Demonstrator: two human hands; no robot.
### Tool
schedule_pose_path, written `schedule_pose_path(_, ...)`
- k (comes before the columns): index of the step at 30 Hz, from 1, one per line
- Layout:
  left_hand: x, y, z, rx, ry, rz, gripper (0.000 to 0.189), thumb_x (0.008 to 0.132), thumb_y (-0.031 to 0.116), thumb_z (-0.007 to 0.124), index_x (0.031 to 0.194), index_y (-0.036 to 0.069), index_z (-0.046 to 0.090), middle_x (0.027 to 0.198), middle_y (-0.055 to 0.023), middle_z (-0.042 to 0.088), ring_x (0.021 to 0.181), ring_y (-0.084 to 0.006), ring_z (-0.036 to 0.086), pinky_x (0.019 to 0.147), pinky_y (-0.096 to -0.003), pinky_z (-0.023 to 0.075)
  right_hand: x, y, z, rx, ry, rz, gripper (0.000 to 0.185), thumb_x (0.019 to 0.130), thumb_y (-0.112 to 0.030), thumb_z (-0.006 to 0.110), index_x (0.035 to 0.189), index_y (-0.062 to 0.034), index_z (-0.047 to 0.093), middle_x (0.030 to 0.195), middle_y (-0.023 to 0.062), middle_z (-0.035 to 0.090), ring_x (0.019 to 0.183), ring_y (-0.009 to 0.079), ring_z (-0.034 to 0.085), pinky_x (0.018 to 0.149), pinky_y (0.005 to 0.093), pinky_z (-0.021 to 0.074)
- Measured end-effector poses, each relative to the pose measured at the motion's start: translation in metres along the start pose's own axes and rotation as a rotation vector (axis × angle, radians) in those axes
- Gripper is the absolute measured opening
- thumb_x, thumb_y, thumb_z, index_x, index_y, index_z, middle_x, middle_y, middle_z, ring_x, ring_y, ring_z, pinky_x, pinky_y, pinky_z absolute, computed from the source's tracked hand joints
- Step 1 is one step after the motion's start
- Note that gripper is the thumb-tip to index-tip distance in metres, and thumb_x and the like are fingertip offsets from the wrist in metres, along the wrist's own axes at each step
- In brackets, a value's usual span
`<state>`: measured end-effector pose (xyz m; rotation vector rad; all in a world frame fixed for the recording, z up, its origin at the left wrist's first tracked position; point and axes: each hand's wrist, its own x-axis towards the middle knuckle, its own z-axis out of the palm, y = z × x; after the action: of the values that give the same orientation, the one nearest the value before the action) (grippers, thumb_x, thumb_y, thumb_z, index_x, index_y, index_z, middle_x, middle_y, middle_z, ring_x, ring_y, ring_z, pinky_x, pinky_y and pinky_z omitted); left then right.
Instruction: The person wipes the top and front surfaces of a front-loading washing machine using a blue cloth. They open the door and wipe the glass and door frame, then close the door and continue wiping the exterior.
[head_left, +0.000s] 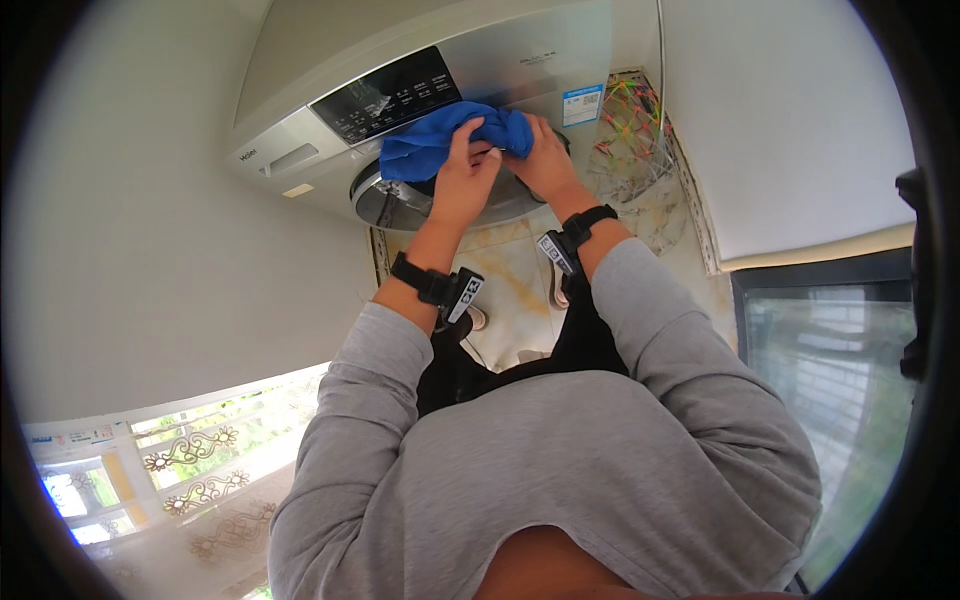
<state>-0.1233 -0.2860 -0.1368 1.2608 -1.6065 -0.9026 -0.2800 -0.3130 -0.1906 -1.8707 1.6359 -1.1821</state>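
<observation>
A bunched blue cloth is held between my two hands in front of a silver Haier front-loading washing machine. My left hand grips the cloth's lower middle, its fingers partly bent over the fabric. On the right side, my right hand holds the twisted end of the cloth, and its fingertips are partly hidden. Just below the cloth is the machine's round door, partly covered by my hands. The dark control panel lies above the cloth's left part.
Walls stand on both sides of the machine. A clear bag or net with colourful strands sits on the marble-patterned floor right of the machine. A thin hose runs down there. A dark-framed window is at right, a patterned curtain at lower left.
</observation>
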Motion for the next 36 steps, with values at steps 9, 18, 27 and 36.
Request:
schedule_pose_path(9, -0.073, -0.030, -0.015, 0.239, 0.419, -0.121, 0.020, 0.088, 0.011, 0.063, 0.104, 0.000, 0.055, 0.088, -0.0129, 0.062, 0.080, -0.0219, 0.060, 0.075, -0.0367, 0.0495, -0.074, -0.011, 0.006, 0.241, 0.038, 0.271, 0.063, 0.085, -0.041, 0.073, 0.131, -0.0038, 0.053, 0.121, 0.0234, 0.062, 0.109, 0.0436, 0.060, 0.091, 0.0468, 0.0500)
schedule_pose_path(18, -0.146, -0.027, -0.020, 0.112, 0.603, -0.283, 0.054, 0.094, 0.028, 0.064, 0.133, -0.004, 0.045, 0.105, -0.0168, 0.064, 0.095, -0.0240, 0.061, 0.085, -0.0358, 0.0492, -0.165, -0.039, 0.019, 0.296, 0.037, 0.211, 0.069, 0.089, -0.032, 0.071, 0.142, -0.0003, 0.042, 0.120, 0.0281, 0.061, 0.110, 0.0469, 0.059, 0.095, 0.0456, 0.0481)
schedule_pose_path(27, -0.172, -0.020, -0.056, 0.116, 0.605, -0.521, 0.081, 0.097, 0.049, 0.055, 0.153, -0.001, 0.024, 0.138, -0.0298, 0.050, 0.129, -0.0393, 0.050, 0.107, -0.0382, 0.0393, -0.236, 0.007, 0.025, 0.357, -0.375, 0.140, 0.052, 0.081, -0.017, 0.066, 0.131, -0.0051, 0.053, 0.114, 0.0259, 0.065, 0.109, 0.0439, 0.059, 0.095, 0.0462, 0.0471)
schedule_pose_path(36, -0.150, -0.021, -0.081, 1.271, 0.368, 0.120, 0.067, 0.098, 0.046, 0.049, 0.149, 0.003, 0.038, 0.152, -0.0234, 0.038, 0.144, -0.0377, 0.032, 0.120, -0.0486, 0.0196, -0.240, -0.057, 0.024, 0.844, -0.436, 0.157, 0.073, 0.087, -0.021, 0.064, 0.148, 0.0031, 0.031, 0.139, 0.0307, 0.048, 0.128, 0.0407, 0.051, 0.107, 0.0420, 0.0404)
